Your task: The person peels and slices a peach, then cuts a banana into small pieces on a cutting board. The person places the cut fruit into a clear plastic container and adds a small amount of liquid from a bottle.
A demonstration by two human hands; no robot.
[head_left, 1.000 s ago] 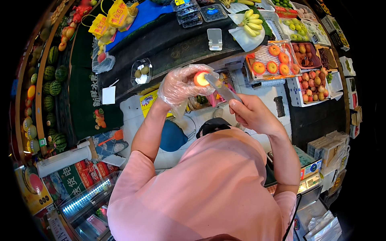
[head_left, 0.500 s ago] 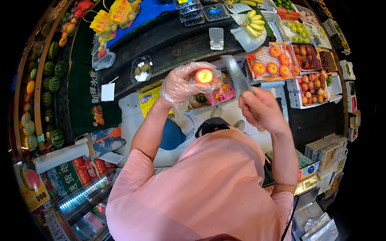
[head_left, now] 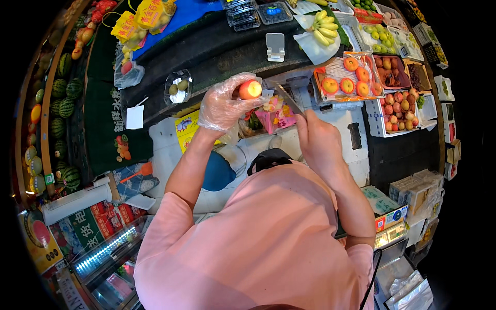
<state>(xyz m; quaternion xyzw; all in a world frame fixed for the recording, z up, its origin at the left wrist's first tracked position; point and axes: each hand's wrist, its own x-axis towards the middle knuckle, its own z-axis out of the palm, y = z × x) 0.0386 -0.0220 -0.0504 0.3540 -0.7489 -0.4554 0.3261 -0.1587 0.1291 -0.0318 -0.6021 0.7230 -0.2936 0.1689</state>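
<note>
My left hand (head_left: 223,106), in a clear plastic glove, holds a cut peach (head_left: 250,89) up with its pale orange flesh facing me. My right hand (head_left: 316,138) is bare and grips a knife (head_left: 287,98), whose blade points up and left toward the fruit, just to its right and not touching it. Both hands are raised over a white counter (head_left: 170,155). Below them lies a pink bag of cut fruit (head_left: 276,114).
A tray of peaches (head_left: 347,77) and boxes of red fruit (head_left: 398,111) stand at the right. Bananas (head_left: 324,28) lie on white paper at the back. A clear tub with pale fruit (head_left: 178,87) rests on the dark shelf. Watermelons (head_left: 64,106) line the left.
My right hand swung the knife away to the right half a second ago and has now brought it back toward the peach. The left hand raised the peach slightly.
</note>
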